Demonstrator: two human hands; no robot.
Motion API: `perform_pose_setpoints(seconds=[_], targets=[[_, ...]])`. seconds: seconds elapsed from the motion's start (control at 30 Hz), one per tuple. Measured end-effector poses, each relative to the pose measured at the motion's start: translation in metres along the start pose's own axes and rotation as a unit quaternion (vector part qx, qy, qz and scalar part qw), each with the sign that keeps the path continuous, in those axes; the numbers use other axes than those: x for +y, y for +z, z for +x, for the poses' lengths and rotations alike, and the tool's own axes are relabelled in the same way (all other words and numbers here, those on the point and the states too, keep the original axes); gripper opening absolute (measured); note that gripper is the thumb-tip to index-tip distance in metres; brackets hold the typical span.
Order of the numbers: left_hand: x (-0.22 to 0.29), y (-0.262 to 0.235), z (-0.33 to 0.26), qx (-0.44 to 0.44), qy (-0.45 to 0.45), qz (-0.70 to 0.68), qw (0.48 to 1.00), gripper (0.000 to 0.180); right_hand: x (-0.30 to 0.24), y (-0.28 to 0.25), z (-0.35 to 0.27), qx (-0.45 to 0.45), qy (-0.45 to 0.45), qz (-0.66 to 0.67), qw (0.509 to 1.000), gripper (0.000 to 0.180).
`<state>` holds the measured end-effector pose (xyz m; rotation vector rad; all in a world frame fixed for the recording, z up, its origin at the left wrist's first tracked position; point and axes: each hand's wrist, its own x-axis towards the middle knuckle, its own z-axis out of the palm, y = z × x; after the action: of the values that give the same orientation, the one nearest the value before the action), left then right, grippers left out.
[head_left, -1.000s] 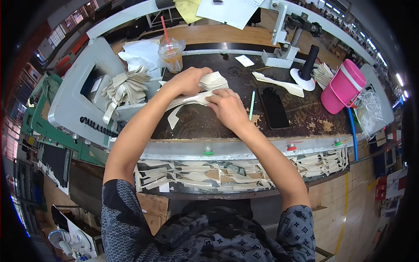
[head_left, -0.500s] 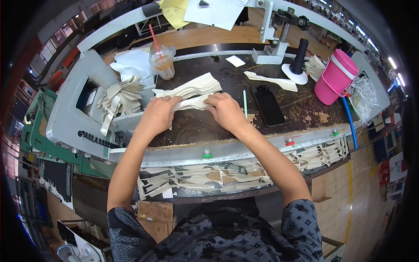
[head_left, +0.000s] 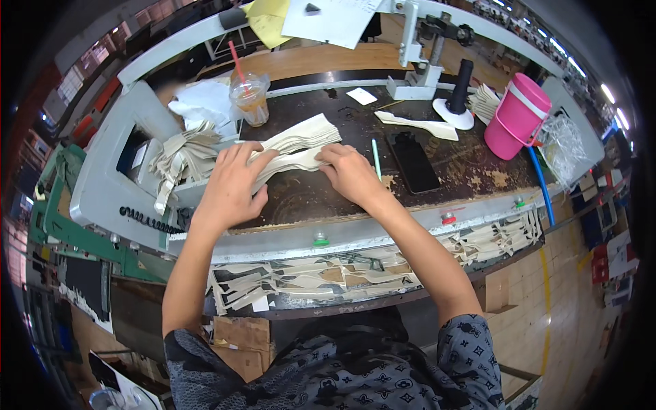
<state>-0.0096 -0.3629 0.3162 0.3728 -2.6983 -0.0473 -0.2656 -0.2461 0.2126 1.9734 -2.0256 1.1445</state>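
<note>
Two stacks of cream, wavy-edged cut pieces lie side by side on the dark worktop. The farther stack fans out toward the right. My right hand pinches the right end of the nearer stack between thumb and fingers. At that stack's left end, my left hand lies with fingers stretched out and thumb apart; its fingertips reach over the ends of the pieces. Just right of my right hand lies a pale green pen. A single cream piece lies farther back.
A black phone lies right of the pen. Behind it are a black-handled tool with a white disc base and a pink jug. At left stand a plastic drink cup and a loose pile of cream pieces. Scraps fill the front trough.
My left hand has loosened its grip on the nearer stack's left end and spread its fingers, shifting left. My right hand stays at the right end. The whole view has shifted slightly.
</note>
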Motion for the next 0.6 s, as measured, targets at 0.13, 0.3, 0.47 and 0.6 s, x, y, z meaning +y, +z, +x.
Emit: perform_pose_setpoints(seconds=[0.13, 0.3, 0.47, 0.6], targets=[[0.047, 0.009, -0.008, 0.072, 0.059, -0.075, 0.993, 0.049, -0.004, -0.007, -0.007, 0.039, -0.032, -0.031, 0.998, 0.041], [0.086, 0.044, -0.033, 0.111, 0.049, -0.167, 0.978, 0.035, 0.007, -0.094, -0.002, 0.054, -0.054, -0.096, 0.992, 0.031], [0.111, 0.055, -0.018, 0.161, 0.029, -0.223, 0.961, 0.031, 0.174, -0.197, -0.002, 0.04, 0.099, -0.145, 0.984, 0.022], [0.135, 0.032, 0.022, 0.166, 0.051, -0.213, 0.962, 0.028, 0.252, -0.222, -0.018, -0.165, 0.113, -0.169, 0.965, 0.05]])
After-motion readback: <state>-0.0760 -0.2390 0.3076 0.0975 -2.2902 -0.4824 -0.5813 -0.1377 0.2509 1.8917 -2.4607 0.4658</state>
